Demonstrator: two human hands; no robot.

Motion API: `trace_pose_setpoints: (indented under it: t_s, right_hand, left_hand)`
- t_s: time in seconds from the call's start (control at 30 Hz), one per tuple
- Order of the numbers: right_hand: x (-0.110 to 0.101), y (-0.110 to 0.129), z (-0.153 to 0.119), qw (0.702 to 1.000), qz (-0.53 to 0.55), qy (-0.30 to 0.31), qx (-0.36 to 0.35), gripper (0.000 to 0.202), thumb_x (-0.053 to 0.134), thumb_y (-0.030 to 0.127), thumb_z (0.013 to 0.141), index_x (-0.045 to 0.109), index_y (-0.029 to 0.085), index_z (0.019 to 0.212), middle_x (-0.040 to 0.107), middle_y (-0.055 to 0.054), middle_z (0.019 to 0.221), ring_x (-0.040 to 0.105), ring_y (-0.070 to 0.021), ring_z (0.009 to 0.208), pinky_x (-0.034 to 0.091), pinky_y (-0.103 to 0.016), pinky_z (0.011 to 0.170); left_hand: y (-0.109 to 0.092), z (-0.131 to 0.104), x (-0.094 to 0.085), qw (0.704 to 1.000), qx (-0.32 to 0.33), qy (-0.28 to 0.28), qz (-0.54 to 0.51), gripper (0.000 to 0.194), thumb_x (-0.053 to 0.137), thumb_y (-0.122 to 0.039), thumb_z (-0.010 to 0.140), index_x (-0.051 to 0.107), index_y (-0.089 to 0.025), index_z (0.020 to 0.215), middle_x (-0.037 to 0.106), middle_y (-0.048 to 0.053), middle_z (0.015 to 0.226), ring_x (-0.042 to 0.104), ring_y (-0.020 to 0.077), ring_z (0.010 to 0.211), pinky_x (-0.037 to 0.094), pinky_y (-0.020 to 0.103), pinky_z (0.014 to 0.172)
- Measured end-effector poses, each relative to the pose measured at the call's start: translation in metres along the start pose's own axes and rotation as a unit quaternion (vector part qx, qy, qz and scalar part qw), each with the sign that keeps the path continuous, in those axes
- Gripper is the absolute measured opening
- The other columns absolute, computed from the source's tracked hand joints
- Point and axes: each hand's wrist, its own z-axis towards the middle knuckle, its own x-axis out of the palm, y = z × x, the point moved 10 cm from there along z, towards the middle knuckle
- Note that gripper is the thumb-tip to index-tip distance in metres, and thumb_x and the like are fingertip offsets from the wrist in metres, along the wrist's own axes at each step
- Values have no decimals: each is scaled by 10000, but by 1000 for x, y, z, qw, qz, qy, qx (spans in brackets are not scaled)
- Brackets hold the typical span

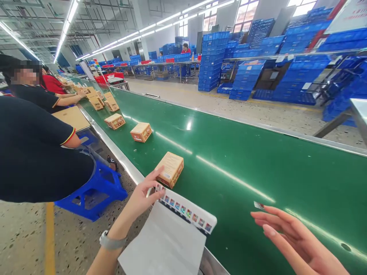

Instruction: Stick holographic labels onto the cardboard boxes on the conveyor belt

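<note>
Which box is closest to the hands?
The box right by the left hand, whose fingertip overlaps it in the picture. The other boxes are all farther up the green belt.

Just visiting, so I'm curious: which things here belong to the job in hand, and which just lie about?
In the job:
sticker sheet, in the left hand
small sticker, at the right hand
nearest box, on the green belt

Seemingly apart:
blue crates, stacked
red crate

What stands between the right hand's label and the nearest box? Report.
Nothing visible: only green belt separates the label at the right hand from the nearest box. The left hand overlaps that box's left side in view.
</note>
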Motion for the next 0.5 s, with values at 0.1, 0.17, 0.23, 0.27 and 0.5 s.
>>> trace_pose_setpoints:
  t_s: [0.1, 0.17, 0.23, 0.27, 0.5]
  right_hand:
    - [29, 30, 21, 997, 42, 60, -4, 597, 719, 721, 739, 721, 251, 1108, 769, -106, 1136, 741, -296, 1020, 645, -330, 837]
    - [51, 48, 33, 993, 80, 85, -1, 564, 720, 706, 765, 734, 236, 1077, 758, -121, 1156, 724, -299, 1035, 632, -366, 849]
    - [74, 59, 41, 988, 120, 102, 10, 555, 741, 705, 749, 745, 230, 1034, 745, -120, 1189, 696, -304, 1082, 608, -387, 878]
    - [85, 62, 42, 984, 141, 110, 19, 552, 761, 703, 731, 750, 230, 1016, 738, -114, 1207, 677, -305, 1118, 593, -389, 900]
    - [118, 56, 27, 966, 223, 87, 100, 472, 855, 630, 638, 755, 222, 853, 714, -79, 1279, 684, -268, 1032, 566, -334, 827]
  left_hand:
    - [-4, -16, 26, 999, -8, 46, 13, 233, 728, -400, 798, 685, -216, 663, 452, 86, 1583, 271, 376, 1522, 215, 590, 1219]
    - [-9, -29, 45, 996, -18, 88, 23, 188, 713, -349, 813, 699, -218, 678, 439, 65, 1591, 272, 373, 1513, 218, 619, 1203]
    - [-15, -42, 65, 989, -22, 142, 24, 153, 728, -318, 810, 716, -216, 697, 432, 55, 1596, 303, 378, 1487, 256, 628, 1181]
    - [-18, -48, 74, 986, -19, 165, 23, 132, 746, -303, 800, 723, -214, 706, 435, 56, 1594, 321, 379, 1472, 275, 625, 1171]
    - [-31, -68, 108, 967, 0, 248, 54, 52, 756, -154, 802, 762, -191, 766, 339, 50, 1643, 337, 381, 1441, 373, 584, 1126]
